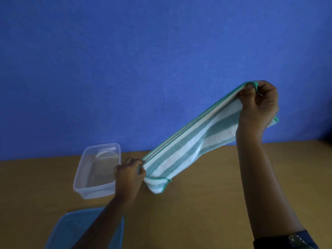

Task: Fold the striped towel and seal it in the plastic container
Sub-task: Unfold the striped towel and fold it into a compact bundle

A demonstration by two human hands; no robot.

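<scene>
1. Counted: one striped towel [188, 150], one clear plastic container [98, 169], one blue lid [71, 229], two hands, one wooden table [206, 212], one blue wall [143, 60].
2. Held in the air above the table, in front of the wall: the towel, teal-and-white stripes, teal edging, folded into a long band of several layers.
3. Long axis on a slant, low end toward 8 o'clock, high end toward 2 o'clock; stripes along that same axis.
4. Left hand [129, 174]: fingers curled tight, pinching the low end's upper edge, just beside the container's right wall.
5. Right hand [258, 105]: raised, fingers and thumb curled, gripping the high end's top corner.
6. Loose lower corner hanging at 6 o'clock of the low end, close to the table; contact not clear.
7. Container open, upright, at 9 o'clock of the towel's low end.
8. Lid flat at 7 o'clock, apart from the container, partly hidden under the left forearm.
</scene>
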